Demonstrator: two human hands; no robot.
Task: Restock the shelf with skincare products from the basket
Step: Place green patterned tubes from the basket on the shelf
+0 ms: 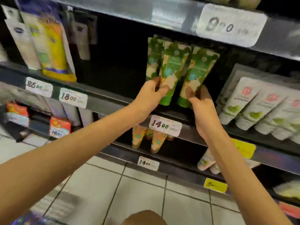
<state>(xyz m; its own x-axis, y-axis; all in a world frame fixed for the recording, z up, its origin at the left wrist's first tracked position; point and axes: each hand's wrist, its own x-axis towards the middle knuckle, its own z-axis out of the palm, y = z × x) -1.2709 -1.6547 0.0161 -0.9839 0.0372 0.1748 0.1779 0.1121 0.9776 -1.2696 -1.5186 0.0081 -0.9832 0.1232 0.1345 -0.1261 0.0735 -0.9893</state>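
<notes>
Three green tubes (pixel 153 62) are seen upright at the shelf (pixel 113 101), caps down. The middle tube (pixel 173 67) is gripped low by the curled fingers of the left hand (pixel 151 95). The right tube (pixel 198 70) is pinched near its cap by the right hand (pixel 203 104). White tubes (pixel 253 108) are lined up just right of these fingers.

Plastic tubes on dark metal shelves, above shiny floor tiles.

We see the green and beige tubes (pixel 170 65) as smooth plastic with a soft gloss, while the white tubes (pixel 243 101) beside them look more matt. The shelf (pixel 103 101) seems to be dark painted metal with a dull sheen on its front edge. The price label (pixel 164 125) looks like matt white paper. The floor tiles (pixel 142 192) are smooth and glossy, with darker joints between them.
</notes>
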